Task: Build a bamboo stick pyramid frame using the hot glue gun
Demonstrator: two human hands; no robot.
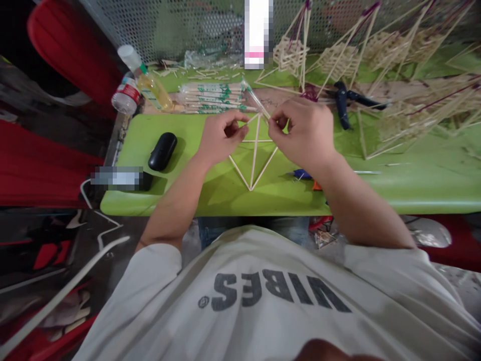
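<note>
In front of me on the green table stands a frame of thin wooden sticks (255, 150), its sticks meeting at a top point and at a lower corner near me. My left hand (223, 134) is closed in a pinch at the frame's upper left side, on one of its sticks. Across from it, my right hand (302, 125) pinches at the upper right side close to the top joint; its fingertips partly hide what they hold. A plastic-wrapped chopstick (254, 95) slants down toward the right fingertips, and whether they touch it I cannot tell.
Wrapped chopsticks (214, 95) lie behind the frame. Finished-looking stick structures (338, 60) fill the back right, near dark-handled pliers (341, 105). A blue-tipped tool (300, 174) lies under my right forearm. At left are a black case (163, 151), a yellow-liquid bottle (156, 90) and a clear jar (126, 95).
</note>
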